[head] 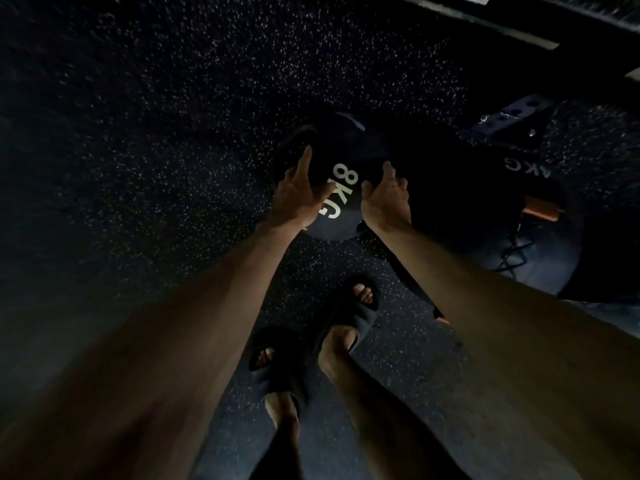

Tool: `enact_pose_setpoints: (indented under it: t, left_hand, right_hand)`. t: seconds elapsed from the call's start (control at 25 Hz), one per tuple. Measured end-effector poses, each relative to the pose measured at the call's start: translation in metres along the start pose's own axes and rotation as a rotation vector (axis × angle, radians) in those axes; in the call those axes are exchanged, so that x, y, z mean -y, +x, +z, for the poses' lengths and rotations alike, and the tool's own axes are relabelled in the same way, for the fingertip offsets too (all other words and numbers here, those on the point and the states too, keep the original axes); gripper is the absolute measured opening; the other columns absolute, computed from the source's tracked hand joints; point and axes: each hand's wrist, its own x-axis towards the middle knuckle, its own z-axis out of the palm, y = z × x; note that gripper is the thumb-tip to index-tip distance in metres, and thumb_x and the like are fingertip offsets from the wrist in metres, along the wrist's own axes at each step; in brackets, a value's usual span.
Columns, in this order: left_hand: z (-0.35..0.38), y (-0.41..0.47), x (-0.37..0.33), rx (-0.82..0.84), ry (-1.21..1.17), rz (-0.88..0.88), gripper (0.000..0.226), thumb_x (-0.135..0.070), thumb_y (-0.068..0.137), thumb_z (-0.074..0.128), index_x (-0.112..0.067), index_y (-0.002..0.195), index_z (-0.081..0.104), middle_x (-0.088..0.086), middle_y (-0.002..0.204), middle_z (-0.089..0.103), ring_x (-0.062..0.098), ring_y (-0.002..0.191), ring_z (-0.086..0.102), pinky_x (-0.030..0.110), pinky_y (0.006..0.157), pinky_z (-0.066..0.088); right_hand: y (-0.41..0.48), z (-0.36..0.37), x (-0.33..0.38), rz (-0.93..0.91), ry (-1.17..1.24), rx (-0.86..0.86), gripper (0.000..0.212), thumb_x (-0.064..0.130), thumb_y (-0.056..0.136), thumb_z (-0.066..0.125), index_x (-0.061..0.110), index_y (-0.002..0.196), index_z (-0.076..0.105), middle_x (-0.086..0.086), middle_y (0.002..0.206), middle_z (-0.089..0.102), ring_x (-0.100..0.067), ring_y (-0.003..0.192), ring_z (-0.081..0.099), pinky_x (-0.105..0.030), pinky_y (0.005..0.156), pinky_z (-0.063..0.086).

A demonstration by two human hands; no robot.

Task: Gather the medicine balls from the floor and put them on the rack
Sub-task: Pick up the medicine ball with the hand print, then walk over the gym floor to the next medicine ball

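The left half of the frame is bare speckled floor (pixel 156 140), dark and free of obstacles. Just right of centre, a black medicine ball marked 8KG (pixel 332 202) sits on that floor, and both hands flank it. The left hand (pixel 298 192) lies against the ball's left flank with its fingers (pixel 306 161) spread and extended up over the curve, released rather than clenched. The right hand (pixel 386 199) sits on the ball's right side, fingers loosely open and slightly curled, touching or very nearly touching the surface; the dim light does not settle which. Neither hand grasps yet, so the ball lies between the 2 palms, directly ahead of the fingertips, and being round it has no long axis to favour. Both hands appear equally near. Judging from this, the coming move is a squeeze inward from both sides and a lift. Further right, a second dark ball with partly visible lettering ending in KG (pixel 485 188) rests just beside the first, leaving little room for the right hand on that side. Below, 2 feet in black slides (pixel 349 313) stand near the ball. At the upper right a dark metal frame (pixel 512 116) with bolt holes, possibly the rack's foot, stands near.
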Motion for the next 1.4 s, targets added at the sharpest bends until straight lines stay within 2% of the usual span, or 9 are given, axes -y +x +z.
enact_pose_setpoints:
  t: [0.12, 0.28, 0.44, 0.52, 0.68, 0.92, 1.12, 1.32, 1.4]
  left_hand:
    - [-0.015, -0.046, 0.004, -0.030, 0.054, -0.117, 0.074, -0.053, 0.095, 0.054, -0.024, 0.154, 0.022, 0.018, 0.150, 0.037, 0.036, 0.132, 0.044, 0.051, 0.104, 0.044]
    - [-0.042, -0.132, 0.041, 0.099, 0.194, -0.177, 0.049, -0.047, 0.099, 0.048, -0.019, 0.140, 0.045, 0.011, 0.136, 0.056, 0.030, 0.121, 0.056, 0.038, 0.094, 0.047]
    - [-0.068, -0.234, 0.103, 0.179, 0.231, -0.189, 0.047, -0.042, 0.101, 0.049, -0.018, 0.140, 0.046, 0.011, 0.135, 0.058, 0.030, 0.122, 0.056, 0.039, 0.100, 0.047]
    - [-0.084, -0.288, 0.145, 0.210, 0.249, -0.169, 0.047, -0.040, 0.102, 0.048, -0.015, 0.141, 0.046, 0.012, 0.136, 0.057, 0.030, 0.122, 0.056, 0.037, 0.099, 0.046]
    - [-0.103, -0.386, 0.235, 0.262, 0.204, -0.171, 0.048, -0.037, 0.103, 0.047, -0.010, 0.142, 0.044, 0.018, 0.128, 0.060, 0.035, 0.114, 0.060, 0.039, 0.091, 0.047]
    - [-0.086, -0.520, 0.363, 0.250, 0.128, -0.237, 0.047, -0.038, 0.101, 0.049, -0.011, 0.140, 0.048, 0.019, 0.126, 0.062, 0.035, 0.117, 0.059, 0.041, 0.092, 0.049]
    - [-0.053, -0.622, 0.445, 0.236, 0.057, -0.353, 0.046, -0.039, 0.101, 0.049, -0.011, 0.138, 0.049, 0.019, 0.114, 0.067, 0.033, 0.106, 0.064, 0.036, 0.079, 0.049]
    - [-0.015, -0.699, 0.500, 0.158, -0.021, -0.435, 0.043, -0.039, 0.102, 0.047, -0.014, 0.137, 0.050, 0.019, 0.127, 0.063, 0.035, 0.120, 0.057, 0.040, 0.096, 0.048]
    - [-0.002, -0.718, 0.518, 0.106, -0.064, -0.442, 0.040, -0.035, 0.102, 0.046, -0.014, 0.136, 0.051, 0.018, 0.131, 0.061, 0.036, 0.123, 0.055, 0.041, 0.100, 0.046]
  right_hand:
    - [-0.049, -0.007, 0.005, -0.077, -0.107, -0.001, 0.049, 0.030, 0.102, 0.040, 0.018, 0.149, 0.033, -0.020, 0.144, 0.041, -0.037, 0.130, 0.044, -0.050, 0.103, 0.044]
    - [-0.136, 0.002, 0.013, -0.143, -0.255, 0.147, 0.038, 0.030, 0.102, 0.038, 0.017, 0.135, 0.049, -0.017, 0.130, 0.061, -0.035, 0.115, 0.060, -0.044, 0.094, 0.051]
    - [-0.249, 0.033, 0.025, -0.149, -0.261, 0.197, 0.039, 0.033, 0.103, 0.038, 0.018, 0.137, 0.049, -0.017, 0.136, 0.058, -0.037, 0.123, 0.055, -0.044, 0.100, 0.044]
    - [-0.311, 0.055, 0.033, -0.166, -0.314, 0.227, 0.039, 0.033, 0.105, 0.036, 0.018, 0.138, 0.048, -0.017, 0.134, 0.058, -0.037, 0.123, 0.055, -0.044, 0.098, 0.043]
    - [-0.417, 0.111, 0.029, -0.200, -0.341, 0.265, 0.038, 0.034, 0.105, 0.036, 0.017, 0.138, 0.047, -0.018, 0.130, 0.060, -0.037, 0.119, 0.057, -0.043, 0.093, 0.046]
    - [-0.543, 0.209, -0.010, -0.241, -0.417, 0.311, 0.038, 0.033, 0.104, 0.039, 0.015, 0.136, 0.051, -0.016, 0.131, 0.061, -0.035, 0.121, 0.057, -0.039, 0.095, 0.045]
    - [-0.622, 0.277, -0.043, -0.325, -0.466, 0.377, 0.038, 0.028, 0.104, 0.043, 0.009, 0.135, 0.054, -0.019, 0.133, 0.059, -0.035, 0.122, 0.056, -0.036, 0.096, 0.044]
    - [-0.683, 0.339, -0.071, -0.458, -0.590, 0.440, 0.040, 0.027, 0.105, 0.040, 0.006, 0.138, 0.050, -0.019, 0.139, 0.053, -0.033, 0.127, 0.051, -0.037, 0.104, 0.040]
    - [-0.702, 0.363, -0.080, -0.462, -0.591, 0.458, 0.040, 0.028, 0.105, 0.040, 0.009, 0.138, 0.050, -0.018, 0.140, 0.053, -0.034, 0.126, 0.052, -0.038, 0.102, 0.042]
